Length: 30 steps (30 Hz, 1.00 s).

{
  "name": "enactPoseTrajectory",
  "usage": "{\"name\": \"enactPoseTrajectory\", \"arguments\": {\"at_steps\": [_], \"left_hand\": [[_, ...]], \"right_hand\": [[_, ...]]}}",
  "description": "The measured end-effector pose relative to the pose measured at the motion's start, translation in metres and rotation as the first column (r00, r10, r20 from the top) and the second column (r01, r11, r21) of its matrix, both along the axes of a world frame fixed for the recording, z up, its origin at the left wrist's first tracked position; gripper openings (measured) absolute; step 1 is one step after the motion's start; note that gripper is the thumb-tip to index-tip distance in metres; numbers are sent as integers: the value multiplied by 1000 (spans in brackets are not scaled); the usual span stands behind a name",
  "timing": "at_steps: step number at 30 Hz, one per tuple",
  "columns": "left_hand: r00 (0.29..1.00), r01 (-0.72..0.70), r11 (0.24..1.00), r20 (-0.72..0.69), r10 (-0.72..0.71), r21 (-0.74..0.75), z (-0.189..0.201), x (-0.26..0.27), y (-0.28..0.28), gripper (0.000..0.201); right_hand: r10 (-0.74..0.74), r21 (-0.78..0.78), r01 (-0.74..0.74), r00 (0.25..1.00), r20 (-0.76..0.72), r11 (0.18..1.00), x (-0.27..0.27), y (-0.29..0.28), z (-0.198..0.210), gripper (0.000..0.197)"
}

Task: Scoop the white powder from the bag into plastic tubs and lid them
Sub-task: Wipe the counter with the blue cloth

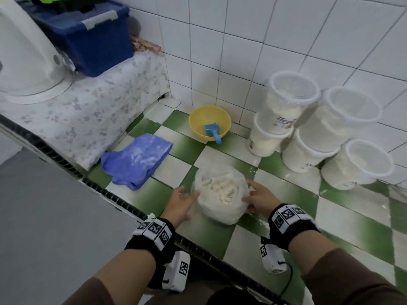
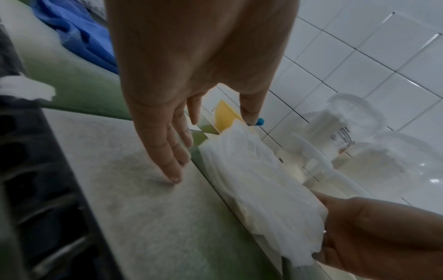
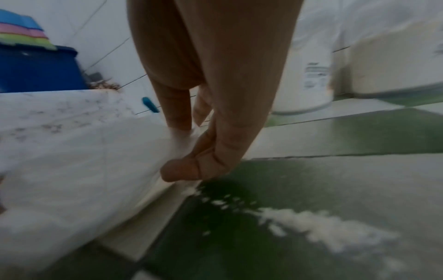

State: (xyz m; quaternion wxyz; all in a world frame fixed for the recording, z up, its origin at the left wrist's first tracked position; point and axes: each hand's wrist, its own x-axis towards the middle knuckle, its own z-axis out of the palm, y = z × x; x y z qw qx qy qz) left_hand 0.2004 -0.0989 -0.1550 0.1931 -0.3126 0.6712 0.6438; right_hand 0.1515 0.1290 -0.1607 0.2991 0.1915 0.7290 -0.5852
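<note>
Both forearms filled the bottom of the head view, reaching up toward the clear bag of white powder at lower centre on the green-and-white tiled floor. Left hand sat just beside the bag's left flank, fingers straight and slightly apart, holding nothing; the left wrist view showed a fingertip down on the tile next to the plastic. Right hand was on the bag's right side, and the right wrist view, though blurred, showed its fingers curled and pinching the plastic. Up at right of the frame, five tubs stood stacked against the wall, all looking filled and lidded. So most of the job seemed done! Powder clearly remained in the bag, though, and no empty tub showed. Upper centre, the blue scoop lay idle in a yellow bowl, well apart from both hands. Spilled powder streaked the tile to the right of the bag. A blue cloth lay at mid-left.
</note>
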Motion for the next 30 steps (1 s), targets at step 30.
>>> {"name": "enactPoseTrajectory", "arguments": {"at_steps": [30], "left_hand": [[704,-710,695,134,698,115,-55,195,-137,37]], "right_hand": [[408,-92,-410,912,-36,908,26,-208,-16,28]]}}
